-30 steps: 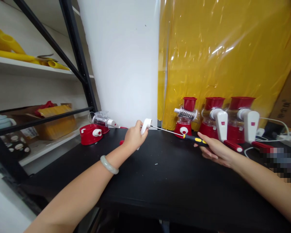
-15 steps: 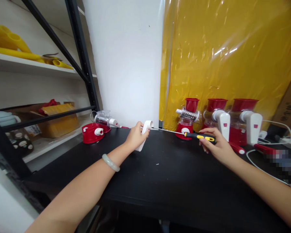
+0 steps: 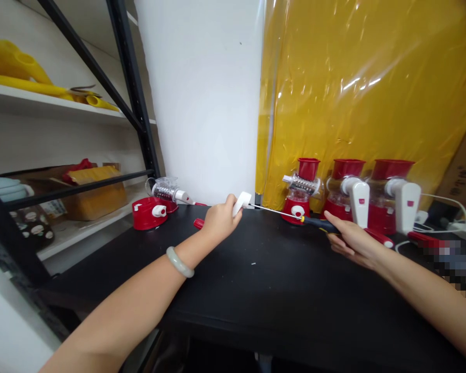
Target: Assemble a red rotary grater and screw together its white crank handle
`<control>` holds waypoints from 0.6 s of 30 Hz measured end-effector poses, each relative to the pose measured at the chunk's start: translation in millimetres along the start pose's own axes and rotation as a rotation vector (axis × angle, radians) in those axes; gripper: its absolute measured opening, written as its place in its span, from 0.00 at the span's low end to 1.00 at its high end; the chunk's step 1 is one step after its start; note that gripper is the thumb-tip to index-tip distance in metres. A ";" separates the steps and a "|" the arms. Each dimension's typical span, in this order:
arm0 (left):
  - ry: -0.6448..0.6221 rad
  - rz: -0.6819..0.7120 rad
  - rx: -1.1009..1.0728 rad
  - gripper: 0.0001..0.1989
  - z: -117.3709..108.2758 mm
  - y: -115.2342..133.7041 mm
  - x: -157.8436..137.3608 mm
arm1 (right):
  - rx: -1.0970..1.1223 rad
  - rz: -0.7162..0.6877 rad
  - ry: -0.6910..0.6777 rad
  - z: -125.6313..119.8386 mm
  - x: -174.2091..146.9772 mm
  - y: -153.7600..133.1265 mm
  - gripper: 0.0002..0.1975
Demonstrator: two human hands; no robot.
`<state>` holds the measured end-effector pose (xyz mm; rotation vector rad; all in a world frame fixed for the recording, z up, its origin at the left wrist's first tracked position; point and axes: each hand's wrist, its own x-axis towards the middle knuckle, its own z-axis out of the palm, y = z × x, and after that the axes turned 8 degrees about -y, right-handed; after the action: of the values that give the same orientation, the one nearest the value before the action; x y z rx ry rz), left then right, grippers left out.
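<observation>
My left hand is closed around a white plastic crank handle, most of it hidden by my fingers. A red grip shows just left of that hand. My right hand holds a screwdriver with a black and yellow handle, lying along the palm and fingers. Its long metal shaft points left, and the tip meets the white handle's end. Behind the shaft stands a rotary grater with a red base and red hopper, its crank absent.
Two more red and white rotary graters stand at the right back. A red base and a clear grater body sit at the left back. A black shelf rack borders the black table.
My left hand has turned the white handle, so its end now faces differently and a red grip shows. My right hand's fingers have rolled over the screwdriver handle, which has rotated.
</observation>
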<state>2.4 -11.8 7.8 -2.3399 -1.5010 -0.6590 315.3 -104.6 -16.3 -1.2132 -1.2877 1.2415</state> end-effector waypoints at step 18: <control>-0.014 0.006 -0.524 0.09 11.8 -16.5 9.0 | -0.203 -0.418 0.129 -1.4 5.6 10.0 0.21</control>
<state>-6.8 7.6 2.2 -2.7187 -1.4591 -1.1533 316.7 -99.0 -26.3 -1.0713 -1.5032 0.7353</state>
